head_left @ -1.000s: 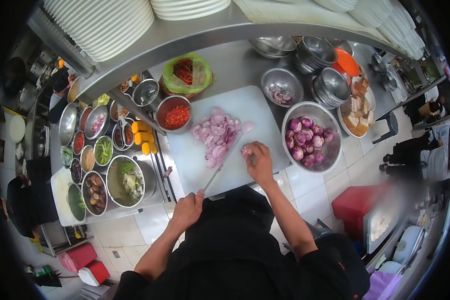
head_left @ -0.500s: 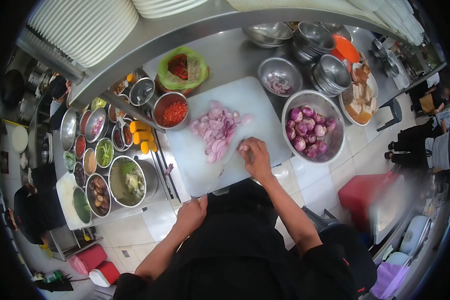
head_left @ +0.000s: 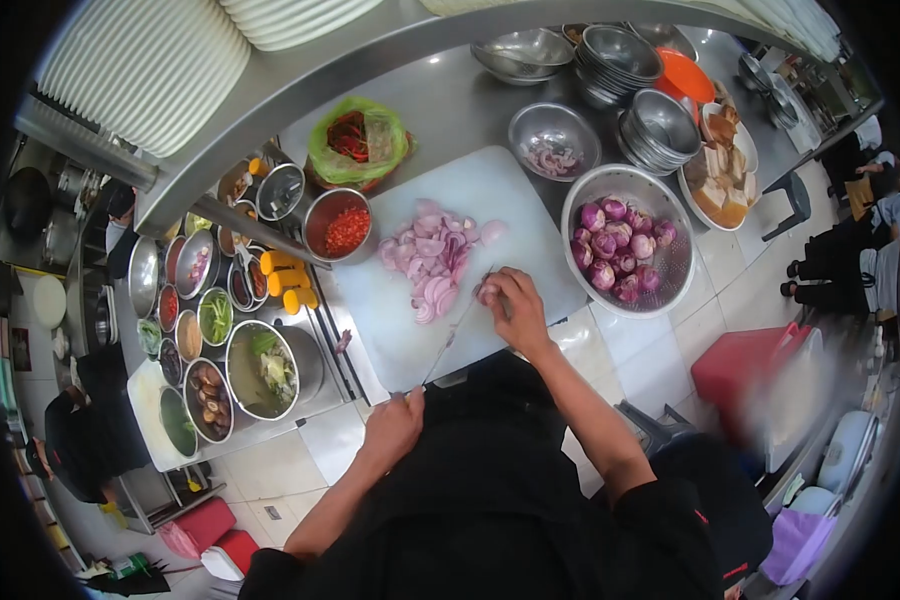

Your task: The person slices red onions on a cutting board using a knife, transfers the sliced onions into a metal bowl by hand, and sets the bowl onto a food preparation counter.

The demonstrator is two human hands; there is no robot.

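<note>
My left hand (head_left: 394,425) is closed around the handle of a knife (head_left: 449,341) at the near edge of the white cutting board (head_left: 530,230). The thin blade slants up and away over the board toward my right hand. My right hand (head_left: 516,312) pinches a piece of red onion (head_left: 487,293) on the board, its fingertips beside the blade. Left of the blade lies a loose pile of sliced red onion (head_left: 430,250). Whole peeled red onions (head_left: 620,247) fill a perforated metal colander (head_left: 682,280) to the right.
A metal bowl (head_left: 527,117) with onion slices stands behind the board. At its left are a pot of chopped red chili (head_left: 347,232) and a green bag (head_left: 400,140) of chilies. Several ingredient containers (head_left: 210,400) stand farther left. Stacked plates (head_left: 150,70) sit on the shelf above.
The camera view has shifted slightly. Both hands keep nearly the same hold and place over the board, and the onion pile looks unchanged.
</note>
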